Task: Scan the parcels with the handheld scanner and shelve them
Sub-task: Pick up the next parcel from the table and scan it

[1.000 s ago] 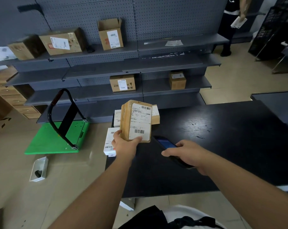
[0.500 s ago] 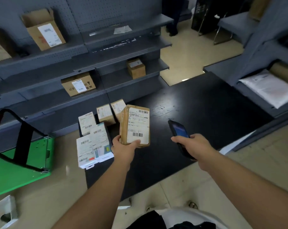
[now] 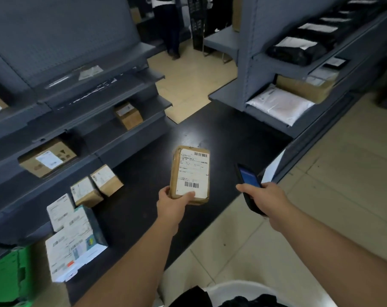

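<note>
Left hand (image 3: 174,202) grips the lower end of a brown parcel (image 3: 190,175), thumb across the label's bottom edge, holding it upright above the black tabletop (image 3: 221,138) with the barcodes facing the camera. Right hand (image 3: 265,199) is wrapped round the scanner (image 3: 248,183), its lit screen tilted up, just beside the parcel and apart from it.

The scanner's nose seems to point past the parcel rather than at a barcode, so a read could miss. The thumb sits close to the lower barcode and could cover it. The grip takes only one end of the parcel, so a quick swing towards a shelf might let it slip.

Along the tabletop's left edge lie several more labelled parcels (image 3: 77,235), white and brown. Grey shelves (image 3: 81,120) at left carry a few cartons; another grey rack (image 3: 299,69) at right holds soft mailers. A green cart (image 3: 8,275) shows at the lower left, pale tiled floor beyond, and a person stands far back.
</note>
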Demonstrator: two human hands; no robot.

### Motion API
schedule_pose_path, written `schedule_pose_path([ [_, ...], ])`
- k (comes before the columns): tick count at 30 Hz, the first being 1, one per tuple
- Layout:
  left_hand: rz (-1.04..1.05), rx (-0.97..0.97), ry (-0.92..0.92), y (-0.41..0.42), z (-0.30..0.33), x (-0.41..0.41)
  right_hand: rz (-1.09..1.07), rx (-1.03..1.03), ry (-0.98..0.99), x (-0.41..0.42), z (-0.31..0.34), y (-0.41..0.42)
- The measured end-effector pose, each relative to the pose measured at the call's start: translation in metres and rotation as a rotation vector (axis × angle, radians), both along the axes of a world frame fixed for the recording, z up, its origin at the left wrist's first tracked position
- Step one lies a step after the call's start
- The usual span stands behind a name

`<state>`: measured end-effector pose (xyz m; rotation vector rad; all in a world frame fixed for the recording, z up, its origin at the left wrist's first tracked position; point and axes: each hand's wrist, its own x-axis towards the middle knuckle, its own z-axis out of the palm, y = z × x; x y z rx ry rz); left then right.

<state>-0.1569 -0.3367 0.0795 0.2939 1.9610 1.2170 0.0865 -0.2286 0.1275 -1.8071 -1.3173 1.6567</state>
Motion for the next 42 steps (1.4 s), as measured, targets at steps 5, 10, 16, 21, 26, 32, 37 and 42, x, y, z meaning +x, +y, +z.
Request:
schedule_pose_path([
  [5, -0.158, -0.035, 0.045, 0.062, -0.002, 0.080, -0.133, -0.019, 0.017, 0.083, 0.000, 0.044],
  [10, -0.323, -0.031, 0.021, 0.122, -0.007, 0.152, -0.312, -0.037, 0.024, 0.169, -0.001, 0.073],
  [16, -0.465, -0.051, -0.039, 0.200, -0.017, 0.227, -0.560, -0.069, 0.046, 0.254, -0.010, 0.100],
  [21, -0.599, -0.056, -0.085, 0.274, -0.029, 0.284, -0.738, -0.099, 0.060, 0.306, -0.016, 0.137],
  [26, -0.724, -0.079, -0.162, 0.366, -0.037, 0.334, -0.845, -0.107, 0.045, 0.346, -0.018, 0.203],
  [32, -0.850, -0.072, -0.237, 0.484, -0.031, 0.389, -0.933, -0.075, -0.002, 0.382, -0.005, 0.278],
  [37, -0.908, -0.085, -0.288, 0.558, -0.032, 0.444, -1.006, -0.064, -0.008, 0.417, -0.005, 0.327],
  [42, -0.940, -0.117, -0.313, 0.618, -0.033, 0.510, -1.038, -0.064, 0.016, 0.470, -0.013, 0.382],
])
